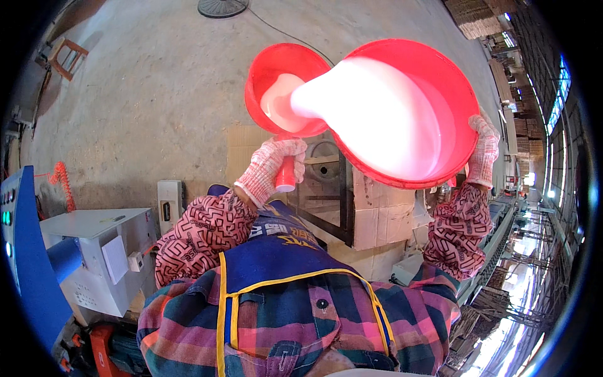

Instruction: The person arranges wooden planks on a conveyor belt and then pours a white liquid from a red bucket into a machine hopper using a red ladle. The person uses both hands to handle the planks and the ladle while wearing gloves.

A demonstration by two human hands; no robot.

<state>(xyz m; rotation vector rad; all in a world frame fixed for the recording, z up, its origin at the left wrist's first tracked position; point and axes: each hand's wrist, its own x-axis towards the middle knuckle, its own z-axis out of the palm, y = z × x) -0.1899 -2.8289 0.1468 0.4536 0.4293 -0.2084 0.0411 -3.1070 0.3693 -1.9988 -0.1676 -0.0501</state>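
Note:
My left hand [270, 166], in a speckled knit glove, is closed round the handle of a red plastic dipper [254, 81]. A larger red plastic bucket [461, 103] is tilted beside it, and my gloved right hand [483, 147] grips its right rim. Milky white liquid [383, 119] fills much of the bucket and runs over its left edge into the dipper. A pool of the same liquid lies in the dipper. Glare washes out the liquid's detail. The fingers of my right hand are partly hidden by the rim.
Below the bucket are flattened cardboard [380, 217] and a dark metal frame [323, 198]. A grey machine box [103, 245] and a blue panel [25, 251] stand at left. A wooden stool [66, 58] is far left. A cable [282, 31] crosses the concrete floor.

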